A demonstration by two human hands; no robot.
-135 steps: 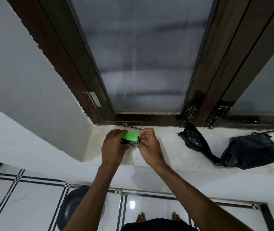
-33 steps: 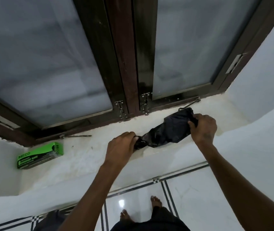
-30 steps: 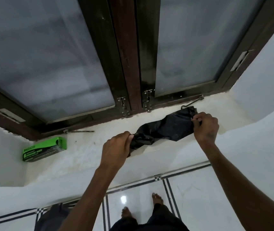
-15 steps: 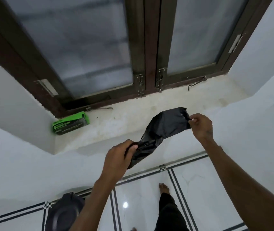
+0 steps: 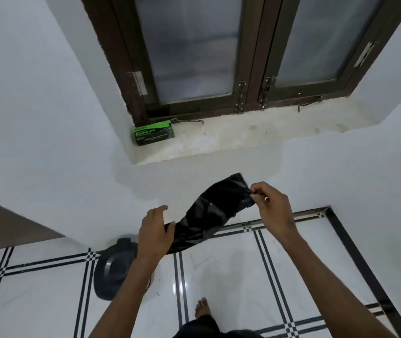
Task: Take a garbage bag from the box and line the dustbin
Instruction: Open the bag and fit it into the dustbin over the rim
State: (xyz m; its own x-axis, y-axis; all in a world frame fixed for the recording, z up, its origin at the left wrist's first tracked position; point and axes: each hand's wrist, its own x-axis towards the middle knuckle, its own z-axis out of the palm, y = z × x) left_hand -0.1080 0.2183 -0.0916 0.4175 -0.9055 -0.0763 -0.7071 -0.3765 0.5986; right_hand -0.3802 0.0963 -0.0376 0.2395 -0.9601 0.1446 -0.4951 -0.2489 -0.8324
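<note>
Floor (image 5: 231, 276) tiled white with black lines, below both hands. Windowsill (image 5: 231, 140) well above them. Dustbin (image 5: 113, 272), dark, on floor just beside left forearm. Garbage bag (image 5: 209, 215), black, bunched, held in air between hands. Left hand (image 5: 155, 232) closed on its lower end; right hand (image 5: 272, 208) pinches upper edge. Box (image 5: 154, 132), green, on sill's left end, far from hands.

Home interior: glossy white tiled floor (image 5: 231, 276) with black inlay lines, plain white walls, frosted wooden-framed window (image 5: 194, 50) (deep stone sill (image 5: 243, 135))
</note>
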